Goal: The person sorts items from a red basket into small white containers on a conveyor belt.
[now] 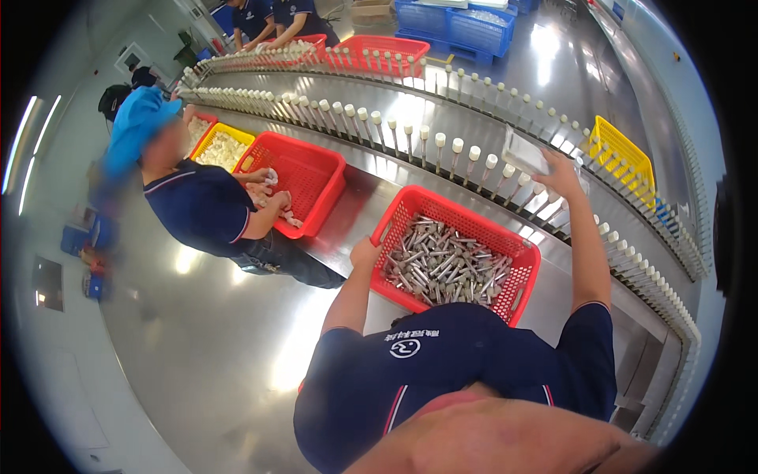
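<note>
A red plastic basket (456, 207) stands in front of me, filled with many loose metal rods (442, 261) with grey ends. My left hand (365, 251) is closed on the basket's left rim, its fingertips partly hidden. Over the row of white-capped posts, my right hand (560, 175) grips a whitish, see-through plastic box (524, 153) by its right side. The box is tilted, and what is inside it I cannot make out. Just below it, the nearest white-capped posts (505, 172) stand upright along the line.
Two curved rows of white-capped posts (347, 110) run along the metal line. At left, a co-worker in a blue cap (142, 118) reaches into another red basket (316, 158). Yellow baskets (624, 154) (237, 136) and blue crates (458, 28) stand farther off.
</note>
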Available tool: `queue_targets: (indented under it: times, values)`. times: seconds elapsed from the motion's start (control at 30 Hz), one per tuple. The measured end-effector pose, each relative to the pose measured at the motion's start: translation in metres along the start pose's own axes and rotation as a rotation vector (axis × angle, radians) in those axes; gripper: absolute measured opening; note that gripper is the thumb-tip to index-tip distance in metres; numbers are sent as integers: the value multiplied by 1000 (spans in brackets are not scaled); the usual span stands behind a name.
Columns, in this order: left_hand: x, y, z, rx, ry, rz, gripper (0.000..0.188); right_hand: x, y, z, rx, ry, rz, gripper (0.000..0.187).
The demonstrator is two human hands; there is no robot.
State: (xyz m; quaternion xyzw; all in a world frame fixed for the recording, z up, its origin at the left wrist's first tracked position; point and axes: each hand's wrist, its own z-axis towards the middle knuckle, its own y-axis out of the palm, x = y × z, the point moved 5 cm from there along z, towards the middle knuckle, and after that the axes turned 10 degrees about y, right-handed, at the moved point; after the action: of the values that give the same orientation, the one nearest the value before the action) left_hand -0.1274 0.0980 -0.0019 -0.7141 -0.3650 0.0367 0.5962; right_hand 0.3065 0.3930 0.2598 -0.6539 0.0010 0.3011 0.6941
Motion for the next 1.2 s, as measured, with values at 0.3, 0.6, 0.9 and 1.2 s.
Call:
queue_targets:
  times: [0.3,0.6,0.9,1.2]
  values:
    - [12,-8,-10,37,-14,94,44,48,26,-11,-131,93,-138,79]
    - [33,-28,-18,-13,-50,51,43,47,29,-21,-36,17,-165,79]
    - [20,-31,-13,3,-47,35,39,33,-3,-18,64,-22,-123,79]
    - [26,-41,-16,7,-6,27,38,45,-1,-25,-5,-58,-193,80]
